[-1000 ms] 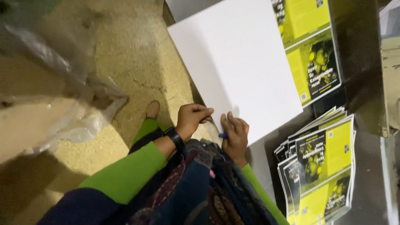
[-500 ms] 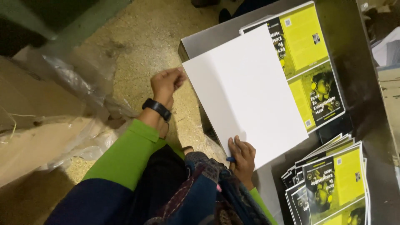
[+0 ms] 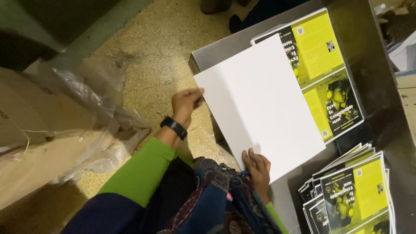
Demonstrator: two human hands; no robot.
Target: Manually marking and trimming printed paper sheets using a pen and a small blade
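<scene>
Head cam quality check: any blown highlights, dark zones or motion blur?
Head view: the large white blank sheet is bright, near clipping, no texture; top-left corner falls into deep shadow; left hand fingertips slightly soft, right hand sharp; the yellow-and-black printed cover sheet stays legible.

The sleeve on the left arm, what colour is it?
Bright green, with dark blue cloth over the upper sleeve; it shows best in the head view.

Blank sheet (image 3: pixel 260 108) on printed covers (image 3: pixel 323 73) on table (image 3: pixel 372 56); cover stack (image 3: pixel 351 195) right; cardboard box (image 3: pixel 39 130) left.
</scene>
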